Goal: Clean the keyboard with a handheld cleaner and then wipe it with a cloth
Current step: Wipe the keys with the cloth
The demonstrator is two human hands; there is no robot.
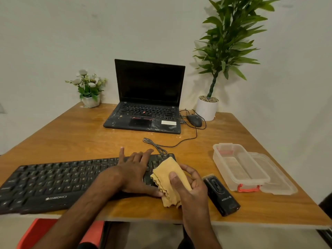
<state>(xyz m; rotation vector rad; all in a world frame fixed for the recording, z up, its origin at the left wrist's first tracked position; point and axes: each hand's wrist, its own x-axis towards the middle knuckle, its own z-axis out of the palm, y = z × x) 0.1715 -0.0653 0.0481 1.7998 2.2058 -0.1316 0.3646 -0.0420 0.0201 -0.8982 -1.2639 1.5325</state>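
Head view: the black keyboard (53,178) lies along the near edge of the wooden table (71,137), running from about 9 o'clock to the middle of the scene, its cable looping away toward 12 o'clock. The left hand (134,171) lies flat on the keyboard's right end, fingers straight and spread, gripping nothing; its thumb reaches toward the lower edge of the yellow cloth (161,175). The cloth sits bunched over the keyboard's right corner, held by the right hand (192,191), thumb pressed on top and fingers curled round behind it.

Just beside that hand, at 4 o'clock, the black handheld cleaner (222,196) lies on the table, apart from the keyboard. At 3 o'clock stands a clear plastic container (218,159) with a red clasp, its lid (280,180) lying against its far side.

At 12 o'clock an open laptop (147,97) shows a dark screen, with a wired mouse (195,120) just to its right. A tall potted plant (228,42) stands at 1 o'clock, a small flower pot (89,88) at 11 o'clock.
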